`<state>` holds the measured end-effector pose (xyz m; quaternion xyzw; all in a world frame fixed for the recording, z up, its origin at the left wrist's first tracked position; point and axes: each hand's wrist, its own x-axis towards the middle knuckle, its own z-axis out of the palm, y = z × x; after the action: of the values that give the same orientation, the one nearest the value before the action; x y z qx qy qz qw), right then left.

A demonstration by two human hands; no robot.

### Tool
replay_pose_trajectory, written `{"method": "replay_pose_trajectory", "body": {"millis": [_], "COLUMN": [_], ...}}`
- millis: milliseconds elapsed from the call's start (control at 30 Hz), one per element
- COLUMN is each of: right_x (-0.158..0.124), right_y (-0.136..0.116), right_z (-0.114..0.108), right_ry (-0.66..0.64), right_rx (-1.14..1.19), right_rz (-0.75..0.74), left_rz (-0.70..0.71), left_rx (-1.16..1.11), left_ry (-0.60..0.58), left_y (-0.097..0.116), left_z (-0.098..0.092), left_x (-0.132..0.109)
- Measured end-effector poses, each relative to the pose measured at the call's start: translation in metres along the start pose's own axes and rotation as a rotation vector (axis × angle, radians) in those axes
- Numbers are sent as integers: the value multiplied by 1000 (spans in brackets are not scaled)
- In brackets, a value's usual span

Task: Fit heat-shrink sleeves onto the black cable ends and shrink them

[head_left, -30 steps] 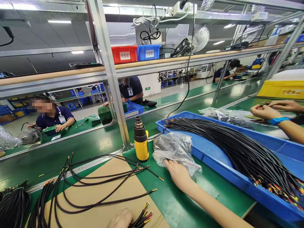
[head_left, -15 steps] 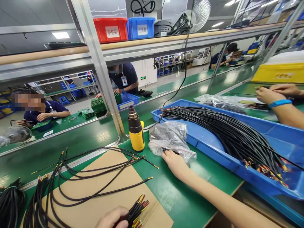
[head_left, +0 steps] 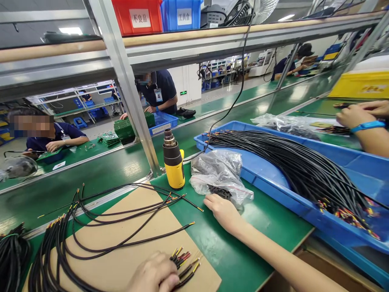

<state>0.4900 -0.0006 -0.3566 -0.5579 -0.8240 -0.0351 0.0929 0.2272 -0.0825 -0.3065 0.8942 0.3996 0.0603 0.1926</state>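
Note:
My left hand (head_left: 156, 271) is closed around a bundle of black cables (head_left: 186, 271) low over the cardboard. Their stripped ends, with red, yellow and black wires, fan out past my fingers. At the mouth of a clear plastic bag (head_left: 209, 164), my right hand (head_left: 223, 211) has its fingers bent together; whatever they hold is hidden. Small black pieces (head_left: 221, 191) show inside the bag's opening, just above the knuckles. More black cables (head_left: 60, 247) lie curved across the cardboard sheet (head_left: 121, 227) to the left.
A yellow heat gun (head_left: 174, 162) stands upright behind the cardboard. To the right, a long blue tray (head_left: 258, 178) holds many black cables (head_left: 273, 158). A metal post (head_left: 130, 93) rises at the table's back. A co-worker's hands (head_left: 355, 115) are at far right; other people sit or stand beyond.
My left hand has moved right and turned over the bundle, whose ends now spread apart. My right hand has drawn slightly back from the bag's opening, uncovering the black pieces. The view has tilted down.

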Motion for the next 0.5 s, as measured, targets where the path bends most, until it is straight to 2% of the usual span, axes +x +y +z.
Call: {"method": "replay_pose_trajectory", "body": {"millis": [133, 300, 400, 500], "right_x": [-3, -5, -2, 2], "right_y": [1, 2, 2, 1], "right_z": [10, 16, 19, 23], "right_ry": [31, 90, 146, 201], "right_rx": [45, 75, 109, 141], "right_rz": [-2, -20, -29, -38], "left_rz": [-241, -228, -225, -202], "left_rx": [-28, -155, -264, -308], "left_ry": [95, 70, 197, 446], "left_y": [-19, -34, -27, -17], "left_z": [-10, -17, -42, -83], "left_x": [24, 40, 48, 66]}}
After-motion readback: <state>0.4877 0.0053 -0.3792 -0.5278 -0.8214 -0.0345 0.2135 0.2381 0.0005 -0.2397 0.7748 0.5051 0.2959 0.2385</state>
